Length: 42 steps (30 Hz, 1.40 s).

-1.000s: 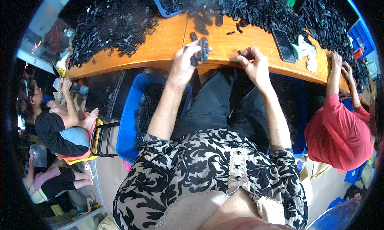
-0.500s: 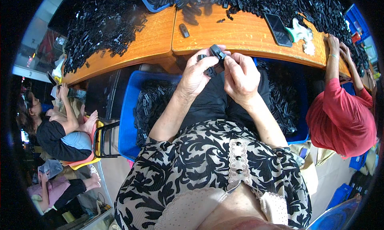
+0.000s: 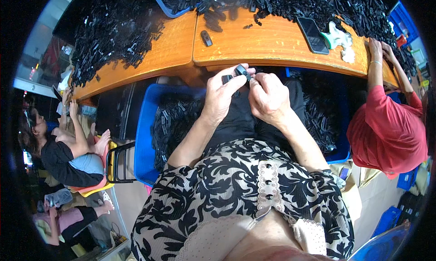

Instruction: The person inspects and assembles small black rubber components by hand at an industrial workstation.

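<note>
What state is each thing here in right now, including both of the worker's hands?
Left hand: closed on small black plastic parts, above the lap.
Right hand: pinching a black part, touching the left hand.
Phone: lying flat, screen dark.
Loose black piece: lying alone on the wooden table.
Blue bin: holding black parts.

Both hands meet just below the near edge of the wooden table (image 3: 272, 47): the left hand (image 3: 222, 95) and the right hand (image 3: 269, 97) pinch a small black part (image 3: 241, 71) between their fingertips. Under them sits a blue bin (image 3: 143, 138) of black parts. On the table lie heaps of black parts (image 3: 113, 34), a single black piece (image 3: 206, 37) and a phone (image 3: 313, 35); a person in red (image 3: 388, 134) works at right.
</note>
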{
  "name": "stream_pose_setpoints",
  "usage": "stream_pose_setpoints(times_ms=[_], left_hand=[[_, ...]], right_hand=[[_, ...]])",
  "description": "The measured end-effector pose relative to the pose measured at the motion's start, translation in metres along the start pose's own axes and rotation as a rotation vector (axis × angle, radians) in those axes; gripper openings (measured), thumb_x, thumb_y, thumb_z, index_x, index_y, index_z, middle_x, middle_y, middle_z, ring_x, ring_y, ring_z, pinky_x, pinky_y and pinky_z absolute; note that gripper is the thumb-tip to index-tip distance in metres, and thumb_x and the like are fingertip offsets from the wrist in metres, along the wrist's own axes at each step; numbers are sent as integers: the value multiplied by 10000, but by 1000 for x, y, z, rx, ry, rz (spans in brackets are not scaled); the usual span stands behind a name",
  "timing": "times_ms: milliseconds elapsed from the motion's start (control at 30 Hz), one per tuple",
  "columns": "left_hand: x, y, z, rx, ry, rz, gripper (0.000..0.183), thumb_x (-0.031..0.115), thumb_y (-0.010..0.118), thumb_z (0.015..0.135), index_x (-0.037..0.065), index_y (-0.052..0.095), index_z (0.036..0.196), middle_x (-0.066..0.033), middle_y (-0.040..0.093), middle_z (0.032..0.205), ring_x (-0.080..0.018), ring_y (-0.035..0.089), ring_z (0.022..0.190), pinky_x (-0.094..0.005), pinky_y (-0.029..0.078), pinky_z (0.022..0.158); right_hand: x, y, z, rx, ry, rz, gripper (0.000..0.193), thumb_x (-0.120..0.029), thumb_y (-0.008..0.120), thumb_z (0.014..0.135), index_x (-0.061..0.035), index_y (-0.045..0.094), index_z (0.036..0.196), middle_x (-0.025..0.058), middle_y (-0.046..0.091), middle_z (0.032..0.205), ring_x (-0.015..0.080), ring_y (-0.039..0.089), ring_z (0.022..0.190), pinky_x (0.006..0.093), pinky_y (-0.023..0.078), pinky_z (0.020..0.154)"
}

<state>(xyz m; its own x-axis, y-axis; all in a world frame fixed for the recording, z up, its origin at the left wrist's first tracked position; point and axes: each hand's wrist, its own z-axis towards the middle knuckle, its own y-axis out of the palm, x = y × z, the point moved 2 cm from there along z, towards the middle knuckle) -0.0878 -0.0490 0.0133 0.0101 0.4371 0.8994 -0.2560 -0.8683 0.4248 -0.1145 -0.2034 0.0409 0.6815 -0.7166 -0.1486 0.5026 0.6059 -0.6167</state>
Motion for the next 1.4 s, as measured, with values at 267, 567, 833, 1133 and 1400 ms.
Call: stream_pose_setpoints(times_ms=[267, 567, 833, 1133, 1400], left_hand=[[-2, 0, 3, 146, 31, 63, 340, 41, 660, 945, -105, 589, 1244, -168, 689, 1171, -189, 657, 1070, -301, 500, 976], [17, -54, 24, 194, -48, -270, 214, 96, 627, 954, -39, 629, 1120, -117, 697, 1038, -175, 670, 938, -293, 526, 869], [43, -125, 131, 612, 173, 951, 461, 372, 863, 705, 14, 659, 911, -115, 688, 821, -226, 638, 750, -370, 506, 730], [19, -94, 105, 481, 368, 1534, 252, 180, 778, 804, -1, 699, 961, -218, 643, 896, -387, 621, 870, -463, 488, 803], [23, -60, 55, 271, 390, 1166, 240, 13, 711, 836, -30, 679, 1069, -181, 691, 912, -275, 659, 829, -375, 508, 773]], right_hand=[[3, 8, 6, -40, -146, -32, 321, -74, 665, 701, 49, 651, 997, 188, 642, 1073, 280, 641, 863, 343, 556, 638], [7, 38, 32, -274, -17, 229, 422, -59, 669, 823, -123, 658, 1241, 124, 626, 1204, 319, 629, 1049, 420, 560, 837], [161, 98, 85, -134, 798, -196, 359, -363, 518, 971, -66, 717, 1007, 180, 693, 1057, 351, 676, 981, 491, 539, 837], [160, 114, 83, -152, 731, -105, 174, -101, 630, 793, -25, 715, 924, 190, 624, 1087, 359, 636, 1015, 478, 543, 816], [151, 82, 47, 58, 626, 40, 85, -70, 624, 777, -16, 595, 837, 224, 658, 888, 422, 651, 880, 503, 519, 762]])
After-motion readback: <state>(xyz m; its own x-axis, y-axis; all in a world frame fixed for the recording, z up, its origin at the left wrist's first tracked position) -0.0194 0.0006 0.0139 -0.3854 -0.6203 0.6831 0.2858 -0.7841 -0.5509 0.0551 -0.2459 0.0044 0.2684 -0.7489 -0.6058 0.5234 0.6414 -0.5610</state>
